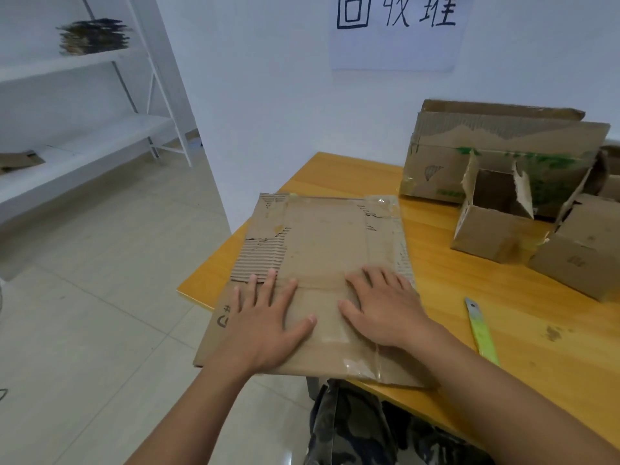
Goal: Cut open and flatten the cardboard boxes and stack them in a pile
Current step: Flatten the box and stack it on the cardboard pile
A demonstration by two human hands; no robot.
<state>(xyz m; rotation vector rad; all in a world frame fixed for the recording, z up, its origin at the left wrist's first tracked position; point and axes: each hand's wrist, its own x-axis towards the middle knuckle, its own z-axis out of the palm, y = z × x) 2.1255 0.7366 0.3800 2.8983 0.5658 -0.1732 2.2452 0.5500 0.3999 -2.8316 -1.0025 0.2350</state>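
Both hands, left (265,325) and right (382,308), press flat-fingered on the flattened, torn, tape-patched cardboard box (322,250).

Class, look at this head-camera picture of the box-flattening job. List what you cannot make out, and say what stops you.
- Flattened brown cardboard box: how many sheets lie under it; the top sheet, left hand and right hand cover it.
- Green utility knife: its handle end; the right forearm hides it.
- Small open brown box: cut off by the right edge.
- Dark stack on the white shelf: too blurred to identify.
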